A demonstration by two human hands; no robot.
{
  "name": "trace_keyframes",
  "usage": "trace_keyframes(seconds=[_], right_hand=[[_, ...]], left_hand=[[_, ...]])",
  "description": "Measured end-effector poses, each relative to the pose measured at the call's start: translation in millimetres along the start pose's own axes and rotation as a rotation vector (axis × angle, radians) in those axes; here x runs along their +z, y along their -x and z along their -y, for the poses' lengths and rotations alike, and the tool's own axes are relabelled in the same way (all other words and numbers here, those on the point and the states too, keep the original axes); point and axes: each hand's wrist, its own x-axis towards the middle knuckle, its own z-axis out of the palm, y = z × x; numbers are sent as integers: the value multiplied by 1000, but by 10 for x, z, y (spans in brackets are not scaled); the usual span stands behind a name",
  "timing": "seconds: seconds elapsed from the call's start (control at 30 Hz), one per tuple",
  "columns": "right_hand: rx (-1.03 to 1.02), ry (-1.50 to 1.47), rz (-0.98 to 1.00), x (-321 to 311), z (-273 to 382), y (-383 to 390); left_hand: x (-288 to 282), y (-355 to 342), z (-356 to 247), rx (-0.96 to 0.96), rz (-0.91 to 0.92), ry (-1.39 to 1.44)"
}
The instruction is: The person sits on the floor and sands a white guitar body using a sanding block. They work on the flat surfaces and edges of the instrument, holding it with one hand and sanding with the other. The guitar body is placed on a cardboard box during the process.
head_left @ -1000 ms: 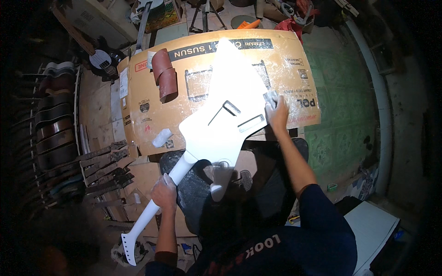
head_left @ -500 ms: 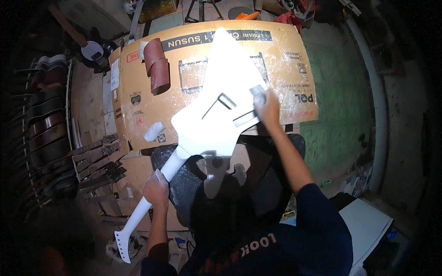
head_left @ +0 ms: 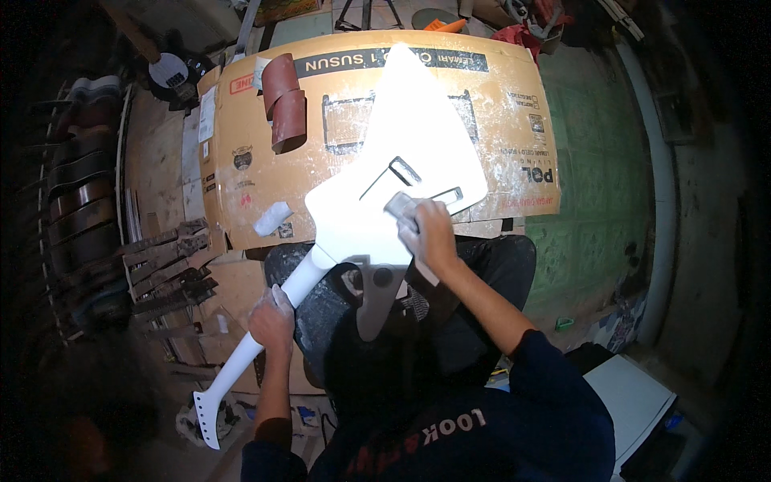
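Now right hand (head_left: 428,233), gripping grey block (head_left: 397,205), shifted left, so work sits mid-body on white guitar (head_left: 353,223); left hand (head_left: 273,321) grips neck (head_left: 303,279).

- Centre: right hand (head_left: 430,238) covers part of grey block (head_left: 397,205); its underside hidden.
- 8 o'clock: left hand (head_left: 273,321) wraps white guitar (head_left: 349,221), hiding a stretch of neck.
- 9 o'clock: racked curved bodies (head_left: 90,197), too dim for detail.
- 12 o'clock: black stand (head_left: 366,16), top cut off.
- 6 o'clock: dark shirt (head_left: 514,434), cut by lower edge.
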Motion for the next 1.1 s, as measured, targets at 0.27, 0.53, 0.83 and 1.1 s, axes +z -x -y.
trace_keyframes(seconds=[0.27, 0.53, 0.83, 1.1], right_hand=[[27, -22, 223, -74, 167, -8], [316, -11, -230, -303, -1008, -809], [-53, -153, 110, 630, 452, -588], [86, -29, 210, 281, 620, -833]], left_hand=[[-77, -31, -63, -19, 29, 14], [18, -8, 37, 13, 9, 10], [-4, -32, 24, 6, 17, 38], [-101, -18, 17, -7, 134, 101]])
